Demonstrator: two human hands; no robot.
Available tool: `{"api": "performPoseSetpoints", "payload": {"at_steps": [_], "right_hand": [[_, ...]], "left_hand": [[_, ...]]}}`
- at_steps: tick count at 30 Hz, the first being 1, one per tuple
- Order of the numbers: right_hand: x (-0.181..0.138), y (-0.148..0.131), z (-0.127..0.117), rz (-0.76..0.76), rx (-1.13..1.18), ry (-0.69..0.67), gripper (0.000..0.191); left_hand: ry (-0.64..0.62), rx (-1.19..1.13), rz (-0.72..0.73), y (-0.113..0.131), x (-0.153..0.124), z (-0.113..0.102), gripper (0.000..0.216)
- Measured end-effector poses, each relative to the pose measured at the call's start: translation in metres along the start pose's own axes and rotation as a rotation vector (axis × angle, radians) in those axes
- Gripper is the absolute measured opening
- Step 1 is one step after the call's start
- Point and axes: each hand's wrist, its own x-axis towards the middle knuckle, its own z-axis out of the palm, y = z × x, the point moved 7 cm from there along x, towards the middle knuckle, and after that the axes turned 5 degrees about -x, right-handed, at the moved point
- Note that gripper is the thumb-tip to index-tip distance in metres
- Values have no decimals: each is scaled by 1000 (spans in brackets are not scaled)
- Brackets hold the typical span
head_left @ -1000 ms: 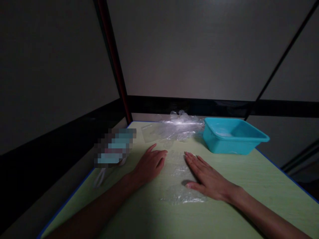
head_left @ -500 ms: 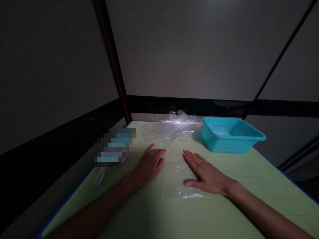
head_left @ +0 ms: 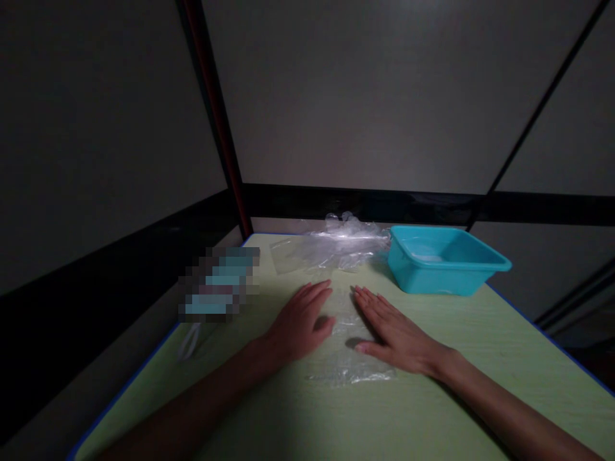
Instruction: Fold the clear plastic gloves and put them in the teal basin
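Note:
A thin, clear plastic piece (head_left: 350, 366), wrinkled along its near edge, lies flat on the table in the middle. Whether it is a bag or a disposable glove I cannot tell. My right hand (head_left: 396, 333) rests palm down over its right side, fingers stretched forward and thumb out to the left. At the left side of the plastic is my left hand (head_left: 305, 320), its fingers extended and its thumb apart, slightly blurred. I cannot tell whether its palm touches the plastic. Neither hand grips anything.
Beyond my hands lies a crumpled heap of clear plastic (head_left: 343, 246). A turquoise basin (head_left: 442, 275) stands at the back right. On the left is a pixelated object (head_left: 218, 285) with a white strap (head_left: 189, 341). The pale green table (head_left: 307, 422) has blue edges; walls stand behind and left.
My left hand has moved right and turned, coming closer to the clear plastic and my right hand. My right hand stays nearly in place.

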Motion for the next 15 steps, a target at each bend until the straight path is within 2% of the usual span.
{"api": "performPoseSetpoints", "payload": {"at_steps": [3, 6, 10, 15], "right_hand": [[1, -2, 2, -23, -27, 33, 80], [1, -5, 2, -39, -51, 41, 79], [2, -7, 2, -26, -55, -12, 82], [2, -8, 3, -21, -71, -37, 83]], "left_hand": [[-103, -30, 42, 21, 2, 9, 53], [-215, -1, 66, 31, 1, 20, 59], [-313, 67, 76, 30, -3, 30, 60], [-338, 114, 79, 26, -7, 35, 60]]}}
